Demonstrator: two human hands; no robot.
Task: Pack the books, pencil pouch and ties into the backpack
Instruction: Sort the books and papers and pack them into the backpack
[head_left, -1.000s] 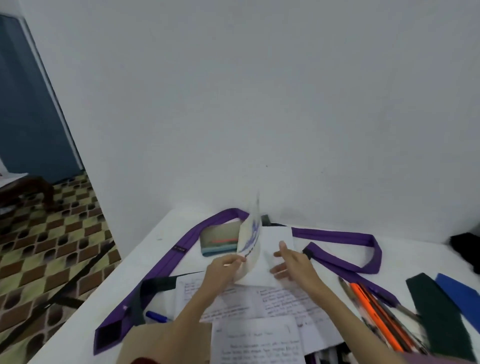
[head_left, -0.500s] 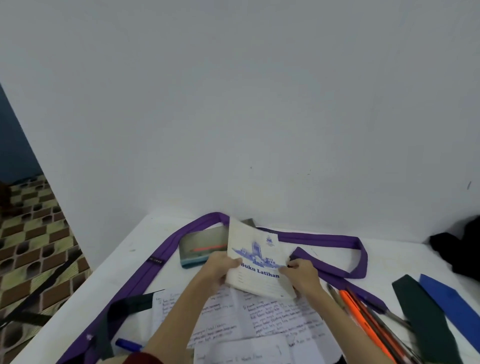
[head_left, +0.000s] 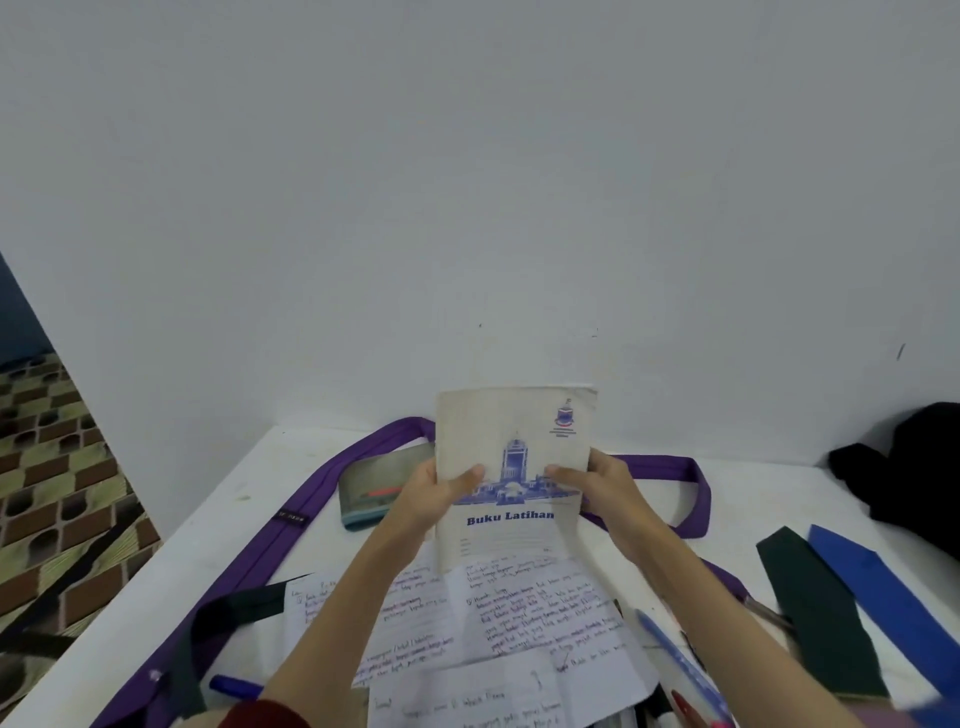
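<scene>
Two hands, the left hand and the right hand, are pinched on the exercise book, now shut and lifted upright above the open notebook, so it looks ready to be packed

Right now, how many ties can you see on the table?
3. A purple tie loops from the left edge round behind the held book; a dark green tie and a blue tie lie side by side on the right. More may hide under the papers.
</scene>
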